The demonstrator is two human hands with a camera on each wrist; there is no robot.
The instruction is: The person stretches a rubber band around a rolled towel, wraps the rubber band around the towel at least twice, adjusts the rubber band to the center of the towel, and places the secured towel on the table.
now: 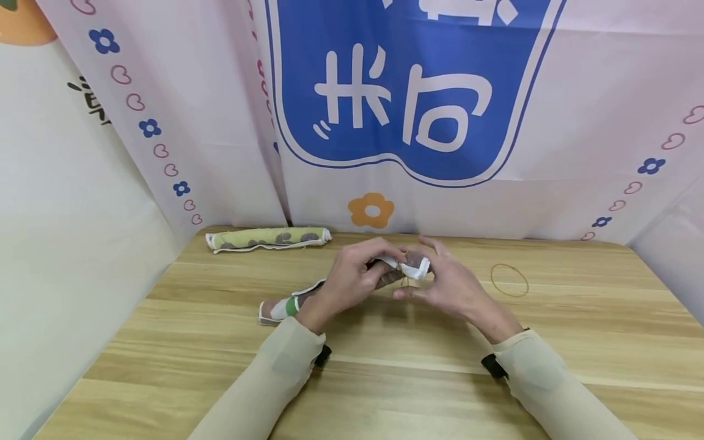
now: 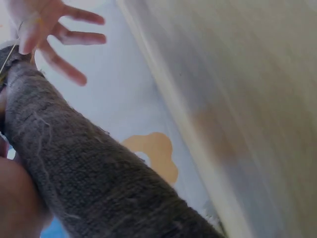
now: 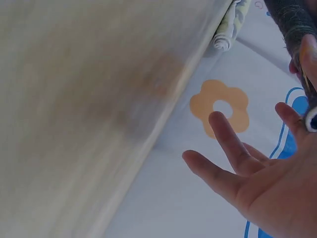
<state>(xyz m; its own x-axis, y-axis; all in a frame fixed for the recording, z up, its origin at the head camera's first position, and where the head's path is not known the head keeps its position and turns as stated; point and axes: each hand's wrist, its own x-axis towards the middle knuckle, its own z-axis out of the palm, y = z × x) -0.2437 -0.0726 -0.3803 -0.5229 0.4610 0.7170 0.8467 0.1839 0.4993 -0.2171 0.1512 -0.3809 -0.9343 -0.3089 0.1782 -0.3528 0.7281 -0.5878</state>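
A grey-brown rolled towel (image 2: 94, 148) with a white end is held up above the table, its other end angling down to the left past the left wrist. My left hand (image 1: 352, 278) grips the roll, fingers above and thumb at the near side. A thin rubber band (image 1: 404, 280) crosses the roll close to its right end, between the hands. My right hand (image 1: 453, 284) is at that end, with the white edge between thumb and forefinger. Its other fingers (image 3: 213, 173) spread out straight. Part of the band is hidden by the fingers.
A yellow rolled towel (image 1: 269, 238) with grey patches lies along the table's back left edge. A second rubber band (image 1: 509, 280) lies on the wooden table (image 1: 385, 379) to the right. Behind stands a printed white cloth (image 1: 324, 201).
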